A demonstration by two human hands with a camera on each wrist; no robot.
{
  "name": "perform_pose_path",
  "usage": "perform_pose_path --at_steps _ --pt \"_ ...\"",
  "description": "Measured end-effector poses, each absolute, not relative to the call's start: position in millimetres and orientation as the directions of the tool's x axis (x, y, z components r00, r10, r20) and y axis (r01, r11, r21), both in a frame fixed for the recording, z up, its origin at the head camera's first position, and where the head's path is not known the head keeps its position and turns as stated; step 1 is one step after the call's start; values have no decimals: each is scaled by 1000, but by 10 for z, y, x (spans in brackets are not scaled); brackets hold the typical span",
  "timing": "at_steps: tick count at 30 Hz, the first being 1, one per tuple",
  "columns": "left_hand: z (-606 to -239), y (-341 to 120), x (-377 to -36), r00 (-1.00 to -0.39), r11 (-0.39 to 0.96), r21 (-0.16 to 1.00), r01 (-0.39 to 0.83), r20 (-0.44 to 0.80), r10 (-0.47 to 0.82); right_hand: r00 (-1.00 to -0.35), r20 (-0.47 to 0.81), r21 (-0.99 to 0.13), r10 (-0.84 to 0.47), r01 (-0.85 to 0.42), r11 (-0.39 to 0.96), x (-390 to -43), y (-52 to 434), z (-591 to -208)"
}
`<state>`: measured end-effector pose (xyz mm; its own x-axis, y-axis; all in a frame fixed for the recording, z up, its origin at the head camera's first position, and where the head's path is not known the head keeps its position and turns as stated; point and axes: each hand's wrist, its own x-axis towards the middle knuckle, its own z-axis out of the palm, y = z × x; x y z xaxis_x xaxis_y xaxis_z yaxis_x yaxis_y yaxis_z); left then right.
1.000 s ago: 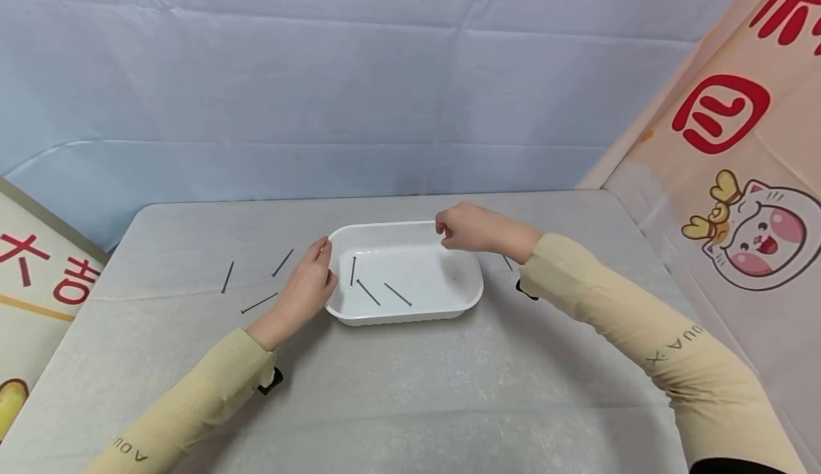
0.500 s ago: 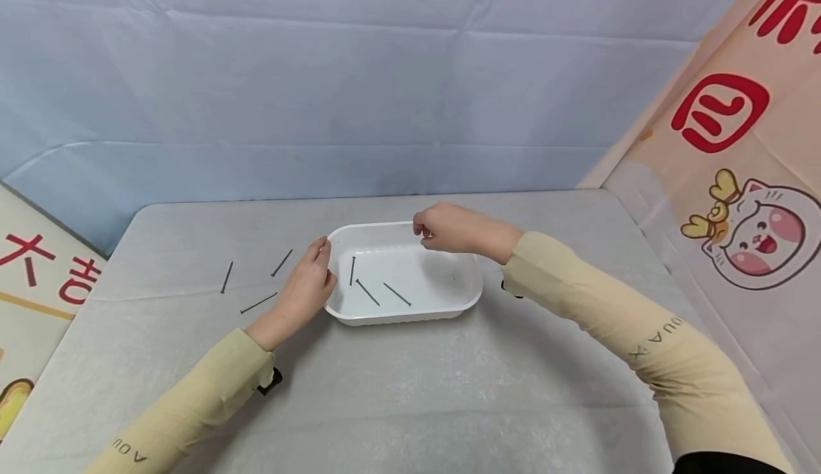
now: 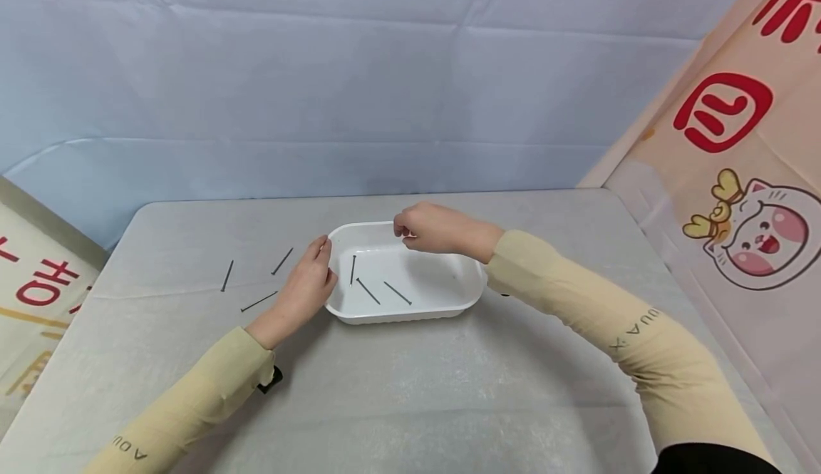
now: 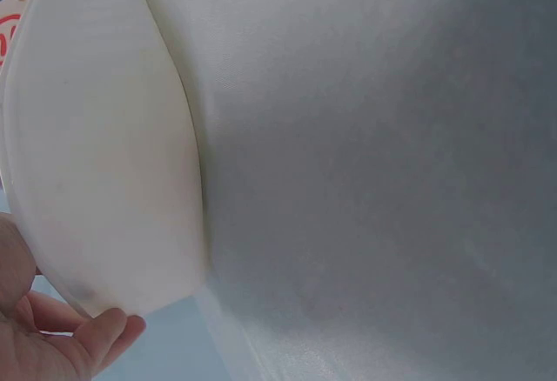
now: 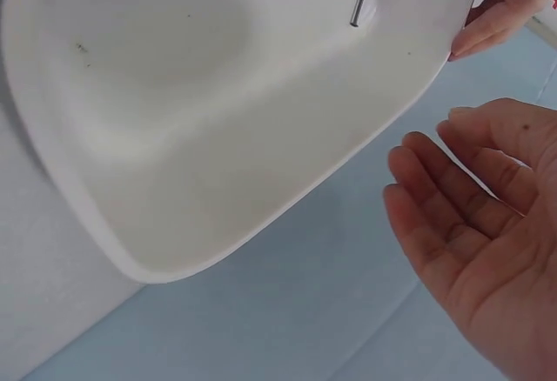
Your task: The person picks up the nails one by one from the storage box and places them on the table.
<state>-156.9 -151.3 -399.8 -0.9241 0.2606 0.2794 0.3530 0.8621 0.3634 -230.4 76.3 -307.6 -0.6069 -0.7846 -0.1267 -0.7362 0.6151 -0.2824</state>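
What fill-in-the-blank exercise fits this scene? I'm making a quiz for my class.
1. The shallow white plastic tray holds ___ thin dark metal nails.
2. The left hand touches the tray's ___ end.
3. Three more loose nails lie on the ___ tablecloth.
4. The right hand is above the tray's ___ rim.

Missing words: three; left; grey; far

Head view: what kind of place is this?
Probably a staged recording booth, not a workshop: a table under grey cloth, a plain blue backdrop, printed cartoon banners at the sides, and a white tray of nails.
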Motion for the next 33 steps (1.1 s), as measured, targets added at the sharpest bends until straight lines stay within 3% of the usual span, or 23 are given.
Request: perform_pose_path --at_steps 33 --pt "-3991 -1516 -1550 -928 856 381 349 266 260 -444 -88 -212 -892 -866 452 -2317 345 -3366"
